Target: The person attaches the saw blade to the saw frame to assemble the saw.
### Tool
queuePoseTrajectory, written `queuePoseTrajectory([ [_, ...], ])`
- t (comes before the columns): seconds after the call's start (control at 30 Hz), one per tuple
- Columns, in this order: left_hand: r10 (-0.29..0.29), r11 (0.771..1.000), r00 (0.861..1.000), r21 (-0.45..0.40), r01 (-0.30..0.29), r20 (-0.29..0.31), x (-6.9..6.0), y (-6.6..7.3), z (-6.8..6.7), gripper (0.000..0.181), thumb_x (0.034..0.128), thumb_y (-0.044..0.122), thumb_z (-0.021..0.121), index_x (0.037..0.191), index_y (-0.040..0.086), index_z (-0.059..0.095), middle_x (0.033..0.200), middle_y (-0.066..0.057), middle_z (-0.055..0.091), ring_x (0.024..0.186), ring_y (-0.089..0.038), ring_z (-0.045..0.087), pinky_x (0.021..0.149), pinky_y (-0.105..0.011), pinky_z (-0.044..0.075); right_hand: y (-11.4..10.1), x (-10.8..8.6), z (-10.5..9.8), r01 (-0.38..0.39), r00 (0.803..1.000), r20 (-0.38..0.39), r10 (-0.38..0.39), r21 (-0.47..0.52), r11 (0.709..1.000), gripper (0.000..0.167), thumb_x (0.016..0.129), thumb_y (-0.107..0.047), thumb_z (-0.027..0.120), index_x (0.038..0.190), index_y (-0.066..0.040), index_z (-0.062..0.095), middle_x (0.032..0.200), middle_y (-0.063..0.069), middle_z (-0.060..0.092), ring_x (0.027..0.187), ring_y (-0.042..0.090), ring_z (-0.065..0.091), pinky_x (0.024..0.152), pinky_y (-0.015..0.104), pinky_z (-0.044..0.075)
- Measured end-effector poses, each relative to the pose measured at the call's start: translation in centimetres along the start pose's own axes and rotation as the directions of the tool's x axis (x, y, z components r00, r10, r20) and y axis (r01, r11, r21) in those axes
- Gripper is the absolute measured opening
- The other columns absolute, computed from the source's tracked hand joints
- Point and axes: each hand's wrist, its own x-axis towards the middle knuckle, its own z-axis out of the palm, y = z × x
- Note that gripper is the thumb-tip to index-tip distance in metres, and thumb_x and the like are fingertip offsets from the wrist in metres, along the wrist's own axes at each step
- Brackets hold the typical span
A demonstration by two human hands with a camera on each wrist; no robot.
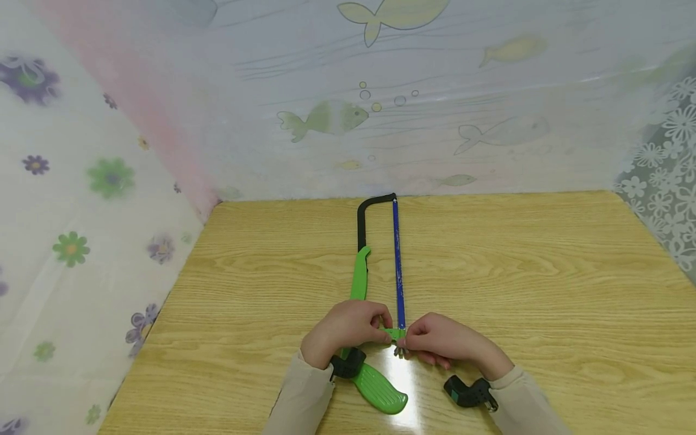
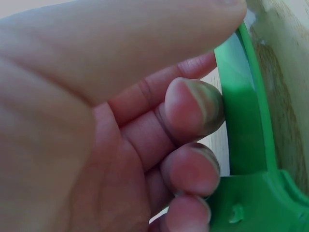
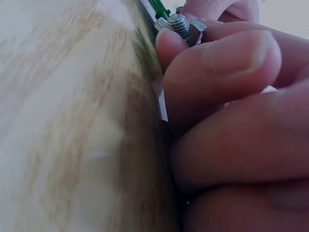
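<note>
A hacksaw lies on the table, with a black front frame (image 1: 361, 223), a green handle (image 1: 380, 389) and a blue blade (image 1: 399, 266) running along its right side. My left hand (image 1: 348, 329) reaches over the green frame and pinches its short lower arm (image 1: 389, 333) near the blade's end. In the left wrist view its curled fingers (image 2: 190, 169) lie against the green frame (image 2: 246, 111). From the right, my right hand (image 1: 448, 339) pinches at the metal wing nut (image 1: 400, 351) below the blade. Close up, the threaded bolt end (image 3: 178, 25) shows beside the fingertips.
The wood-grain table (image 1: 533, 266) extends around the saw. Behind it hangs a fish-print sheet (image 1: 326, 157), with a flower-print sheet (image 1: 70, 199) at the left and white lace (image 1: 674, 157) at the right. Black wrist cameras (image 1: 467, 391) sit at the cuffs.
</note>
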Motion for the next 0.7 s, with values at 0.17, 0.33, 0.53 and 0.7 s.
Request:
queuePoseTrajectory([
  [0.17,-0.001,1.000,1.000,-0.003,0.001,-0.002,-0.07,0.09,-0.07,0.015,0.0781,0.031,0.075,0.088,0.025,0.066,0.065,0.014,0.051,0.058,-0.001,0.047,0.058,-0.022,0.039,-0.01,-0.01,0.10,-0.001,1.000,-0.008,0.001,0.003,1.000,0.040,0.092,-0.035,0.060,0.067,-0.004,0.058,0.047,-0.004,0.043,0.031,0.005,0.035,0.036,0.023,0.033],
  [0.33,-0.004,1.000,1.000,0.004,0.004,-0.004,-0.05,0.12,-0.07,0.015,0.0781,0.032,0.075,0.087,0.025,0.066,0.064,0.014,0.051,0.057,-0.001,0.047,0.057,-0.022,0.039,0.02,0.04,0.12,-0.002,1.000,-0.017,0.002,-0.003,1.000,0.041,0.090,-0.035,0.062,0.066,-0.004,0.052,0.047,-0.004,0.043,0.031,0.006,0.035,0.036,0.023,0.032],
  [0.53,-0.010,1.000,1.000,0.012,0.010,-0.002,-0.03,0.16,-0.05,0.015,0.0780,0.032,0.075,0.087,0.025,0.066,0.063,0.014,0.050,0.056,-0.001,0.046,0.056,-0.022,0.038,0.07,0.03,0.08,-0.005,1.000,-0.014,0.005,-0.011,1.000,0.039,0.089,-0.034,0.063,0.066,-0.005,0.053,0.047,-0.004,0.042,0.031,0.006,0.035,0.036,0.023,0.033],
  [0.7,-0.013,1.000,1.000,0.011,0.013,0.000,-0.06,0.18,-0.05,0.014,0.0782,0.031,0.075,0.087,0.025,0.066,0.063,0.014,0.050,0.056,-0.002,0.046,0.056,-0.022,0.038,0.10,0.03,0.03,-0.003,1.000,-0.009,0.003,-0.019,1.000,0.037,0.091,-0.032,0.062,0.066,-0.005,0.055,0.047,-0.005,0.042,0.031,0.005,0.035,0.036,0.022,0.032],
])
